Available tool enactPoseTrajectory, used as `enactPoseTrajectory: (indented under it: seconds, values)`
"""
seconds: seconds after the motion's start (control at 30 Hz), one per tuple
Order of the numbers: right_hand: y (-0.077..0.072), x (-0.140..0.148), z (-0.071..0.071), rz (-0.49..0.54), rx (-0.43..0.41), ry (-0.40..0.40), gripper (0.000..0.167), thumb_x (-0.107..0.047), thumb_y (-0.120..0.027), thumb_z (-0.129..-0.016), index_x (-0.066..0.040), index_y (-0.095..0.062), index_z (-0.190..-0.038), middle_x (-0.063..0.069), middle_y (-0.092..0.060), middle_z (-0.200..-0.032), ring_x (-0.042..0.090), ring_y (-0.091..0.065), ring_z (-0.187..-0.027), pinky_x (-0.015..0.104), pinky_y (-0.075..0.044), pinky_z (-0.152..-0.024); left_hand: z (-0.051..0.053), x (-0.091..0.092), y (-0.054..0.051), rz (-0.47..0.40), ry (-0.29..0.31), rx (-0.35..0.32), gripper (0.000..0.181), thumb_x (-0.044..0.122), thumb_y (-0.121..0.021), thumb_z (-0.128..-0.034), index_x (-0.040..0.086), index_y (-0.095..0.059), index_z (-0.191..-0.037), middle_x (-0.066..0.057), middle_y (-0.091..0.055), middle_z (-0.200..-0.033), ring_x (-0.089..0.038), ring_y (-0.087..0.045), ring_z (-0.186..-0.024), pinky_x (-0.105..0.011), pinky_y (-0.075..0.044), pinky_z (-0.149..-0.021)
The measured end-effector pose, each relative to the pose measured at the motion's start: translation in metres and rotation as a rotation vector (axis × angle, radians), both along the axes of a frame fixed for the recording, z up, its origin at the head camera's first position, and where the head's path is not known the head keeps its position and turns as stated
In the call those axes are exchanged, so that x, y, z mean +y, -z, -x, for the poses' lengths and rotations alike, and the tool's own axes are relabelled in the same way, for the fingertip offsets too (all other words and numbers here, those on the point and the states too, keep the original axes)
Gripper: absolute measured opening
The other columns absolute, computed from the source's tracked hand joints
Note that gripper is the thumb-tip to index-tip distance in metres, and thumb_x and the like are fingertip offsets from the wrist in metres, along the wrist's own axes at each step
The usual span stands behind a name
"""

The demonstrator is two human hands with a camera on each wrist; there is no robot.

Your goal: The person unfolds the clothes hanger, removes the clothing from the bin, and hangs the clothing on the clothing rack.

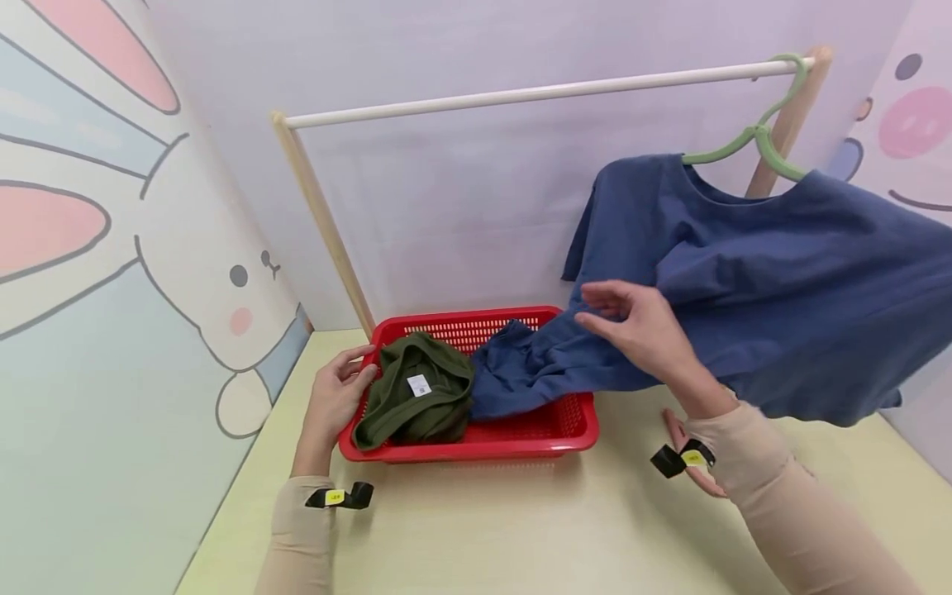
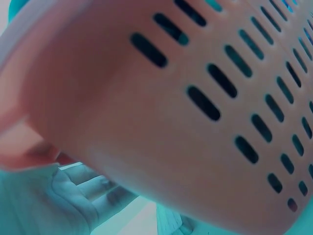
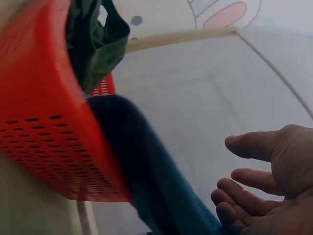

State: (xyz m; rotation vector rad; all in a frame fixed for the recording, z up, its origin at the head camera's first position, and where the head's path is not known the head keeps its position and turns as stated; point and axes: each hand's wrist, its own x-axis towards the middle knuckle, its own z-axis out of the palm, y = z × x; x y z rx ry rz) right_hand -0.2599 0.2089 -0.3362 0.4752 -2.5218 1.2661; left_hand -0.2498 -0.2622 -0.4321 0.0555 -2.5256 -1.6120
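A blue shirt [image 1: 744, 273] is on a green hanger [image 1: 762, 136] hooked at the rail's right end; its lower part trails into the red basket [image 1: 476, 450]. The right hand [image 1: 643, 326] is in front of the shirt, fingers relaxed and thumb apart; in the right wrist view the hand [image 3: 269, 181] holds nothing. At the basket's left rim, the left hand [image 1: 338, 397] rests with its fingers over the edge; the left wrist view shows the hand [image 2: 73, 196] partly hidden below the basket [image 2: 146, 122]. Dark green clothing [image 1: 424, 388] with a white tag lies in the basket's left side.
The white rail [image 1: 521, 95] spans wooden posts [image 1: 320, 207] behind the basket. A pink hanger [image 1: 695, 463] lies on the table [image 1: 476, 529], partly hidden by the right wrist. Walls with cartoon drawings stand at left and right.
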Motion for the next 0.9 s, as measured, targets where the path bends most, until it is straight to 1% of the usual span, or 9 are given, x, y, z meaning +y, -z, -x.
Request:
enactPoseTrajectory:
  seconds: [0.1,0.17,0.23,0.33,0.43,0.53,0.67,0.77,0.9]
  values:
    - [0.019,0.001,0.004,-0.056,-0.05,0.012,0.046,-0.022,-0.084,-0.102,-0.003,-0.073,-0.142,0.018,-0.074,-0.141,0.036,-0.072,-0.12,0.053,-0.059,-0.106,0.001,0.002,0.0,0.001,0.0,-0.001,0.046,0.024,-0.067,-0.1139,0.015,-0.061,-0.159,-0.021,-0.067,-0.151,-0.036,-0.068,-0.139,-0.042,-0.054,-0.116]
    - [0.027,0.002,0.005,-0.092,-0.06,0.014,0.043,-0.017,-0.083,-0.102,-0.002,-0.073,-0.142,0.02,-0.073,-0.141,0.038,-0.071,-0.121,0.059,-0.058,-0.109,0.001,0.002,0.0,0.003,-0.005,-0.004,0.046,0.024,-0.067,-0.1138,0.016,-0.062,-0.158,-0.02,-0.068,-0.15,-0.035,-0.069,-0.138,-0.038,-0.055,-0.114]
    - [0.034,0.002,0.006,-0.128,-0.056,0.014,0.04,-0.012,-0.082,-0.102,-0.002,-0.074,-0.141,0.022,-0.072,-0.141,0.04,-0.071,-0.122,0.061,-0.057,-0.109,0.0,0.002,0.0,0.008,-0.009,-0.004,0.045,0.024,-0.067,-0.1139,0.016,-0.062,-0.158,-0.02,-0.068,-0.15,-0.034,-0.069,-0.137,-0.035,-0.055,-0.113]
    - [0.043,0.001,0.007,-0.174,-0.04,0.014,0.038,-0.006,-0.079,-0.102,-0.001,-0.075,-0.139,0.023,-0.072,-0.14,0.042,-0.071,-0.122,0.063,-0.057,-0.108,-0.001,0.001,-0.001,0.009,-0.007,-0.001,0.046,0.025,-0.067,-0.114,0.016,-0.061,-0.159,-0.02,-0.067,-0.15,-0.035,-0.068,-0.139,-0.035,-0.054,-0.114]
    - [0.051,-0.001,0.008,-0.201,-0.024,0.018,0.036,-0.005,-0.079,-0.101,-0.002,-0.077,-0.138,0.023,-0.073,-0.137,0.041,-0.071,-0.118,0.063,-0.058,-0.106,-0.002,0.0,0.0,0.009,-0.008,-0.002,0.047,0.026,-0.066,-0.114,0.016,-0.06,-0.16,-0.021,-0.066,-0.151,-0.035,-0.067,-0.141,-0.039,-0.053,-0.116]
    - [0.058,-0.003,0.008,-0.202,0.0,0.027,0.033,-0.006,-0.081,-0.101,-0.003,-0.079,-0.134,0.022,-0.076,-0.131,0.039,-0.072,-0.112,0.061,-0.06,-0.101,-0.003,-0.002,-0.001,0.007,-0.012,-0.008,0.048,0.025,-0.067,-0.1139,0.016,-0.06,-0.16,-0.021,-0.065,-0.153,-0.037,-0.066,-0.142,-0.044,-0.051,-0.118]
    - [0.065,-0.005,0.008,-0.184,0.038,0.061,0.022,-0.004,-0.083,-0.099,-0.005,-0.084,-0.121,0.018,-0.08,-0.12,0.033,-0.074,-0.101,0.056,-0.063,-0.092,-0.004,-0.002,0.0,0.011,-0.012,-0.018,0.048,0.025,-0.067,-0.1136,0.016,-0.06,-0.16,-0.022,-0.064,-0.155,-0.039,-0.064,-0.144,-0.047,-0.05,-0.118]
    - [0.066,-0.004,0.01,-0.171,0.058,0.086,0.015,-0.002,-0.082,-0.099,-0.006,-0.085,-0.113,0.015,-0.082,-0.112,0.031,-0.075,-0.095,0.054,-0.063,-0.088,-0.003,0.0,0.0,0.015,-0.01,-0.016,0.048,0.026,-0.067,-0.1136,0.016,-0.06,-0.16,-0.022,-0.065,-0.154,-0.038,-0.065,-0.143,-0.047,-0.05,-0.118]
    - [0.062,-0.003,0.012,-0.154,0.09,0.119,0.012,-0.002,-0.081,-0.099,-0.006,-0.085,-0.11,0.014,-0.083,-0.107,0.03,-0.076,-0.091,0.055,-0.064,-0.086,-0.001,0.001,-0.002,0.015,-0.009,-0.011,0.048,0.026,-0.067,-0.1137,0.016,-0.06,-0.16,-0.021,-0.066,-0.152,-0.037,-0.067,-0.141,-0.043,-0.052,-0.116]
